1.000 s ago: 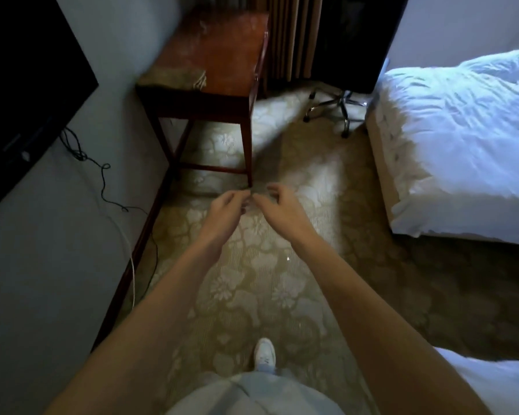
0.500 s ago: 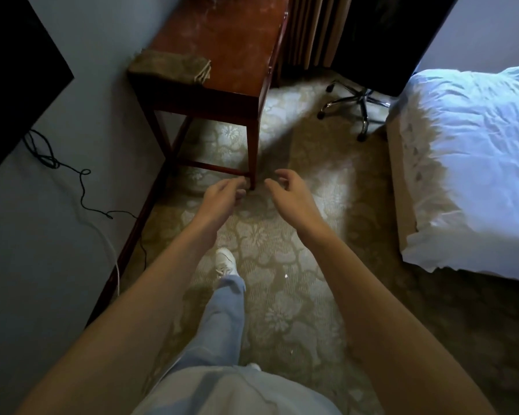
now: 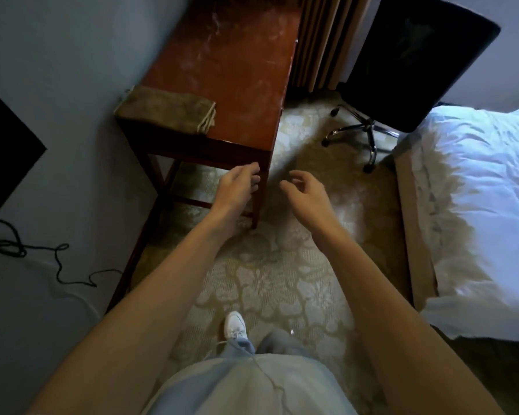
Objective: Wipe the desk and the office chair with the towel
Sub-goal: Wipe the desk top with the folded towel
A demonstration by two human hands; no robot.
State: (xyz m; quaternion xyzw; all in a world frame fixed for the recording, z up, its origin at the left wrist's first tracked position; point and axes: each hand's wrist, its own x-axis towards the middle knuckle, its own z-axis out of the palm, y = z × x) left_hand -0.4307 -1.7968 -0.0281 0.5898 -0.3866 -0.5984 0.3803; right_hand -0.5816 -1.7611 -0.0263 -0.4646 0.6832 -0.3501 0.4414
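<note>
A folded brown towel [image 3: 165, 110] lies on the desk's [image 3: 237, 70] near left corner. It looks soft, light and floppy, best gripped across its folded layers. Left hand [image 3: 237, 187] and right hand [image 3: 307, 190] hover empty, fingers loosely curled.

I lose the desk [image 3: 237, 55]'s far end past the top edge; the bed [image 3: 477, 205] runs off the right side.

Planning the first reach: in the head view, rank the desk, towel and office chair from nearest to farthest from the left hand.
1. Desk: its near front corner is just ahead of the left hand.
2. Towel: folded on the desk's near left end.
3. Office chair: farther off to the right, past the desk.
</note>
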